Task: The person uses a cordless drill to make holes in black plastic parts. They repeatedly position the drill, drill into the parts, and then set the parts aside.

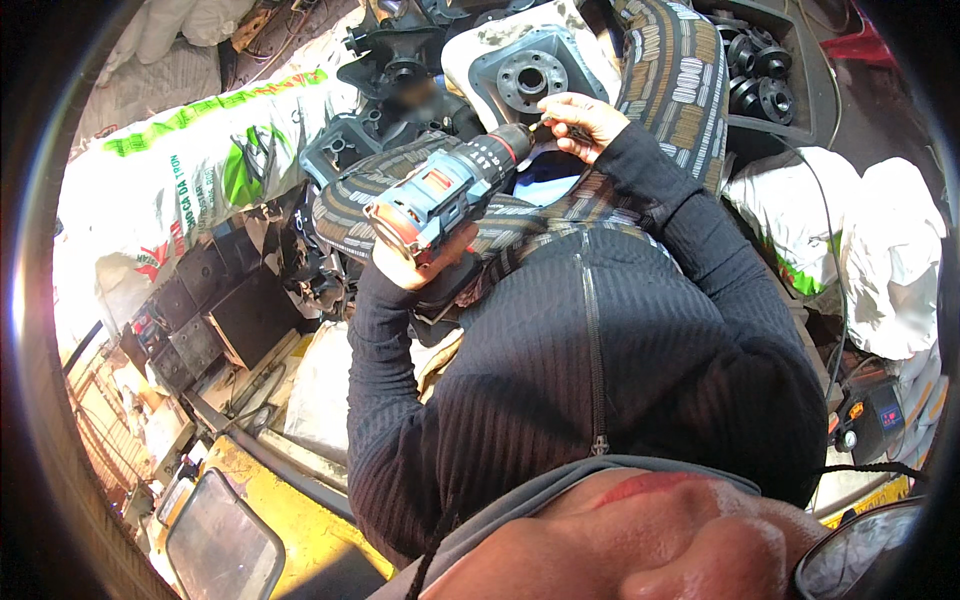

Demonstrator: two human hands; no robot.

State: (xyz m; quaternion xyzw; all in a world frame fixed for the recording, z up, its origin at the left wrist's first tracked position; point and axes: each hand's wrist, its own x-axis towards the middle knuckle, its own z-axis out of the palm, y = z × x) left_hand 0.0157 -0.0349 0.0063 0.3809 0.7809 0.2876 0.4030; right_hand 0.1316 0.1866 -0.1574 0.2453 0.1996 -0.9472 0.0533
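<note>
My left hand [428, 262] is wrapped round the grip of a blue-grey cordless drill [445, 190], its chuck pointing away and to the right. At the front of the chuck, my right hand [588, 125] is closed, thumb and fingertips pinched at the bit end. A small, thin brass-coloured piece shows there, too small to name. Just beyond both hands lies a grey square housing [490, 75] with a round flange [532, 80] that has a dark centre hole and a ring of smaller holes. It rests on white material, beside my patterned trouser leg [680, 90].
Dark, similarly shaped parts [400, 60] are heaped at the far left. A grey crate [820, 70] at the far right holds several black round flanged parts [765, 85]. White sacks [230, 160] lie left, more white bags [890, 250] right. A black cable [835, 230] hangs beside them.
</note>
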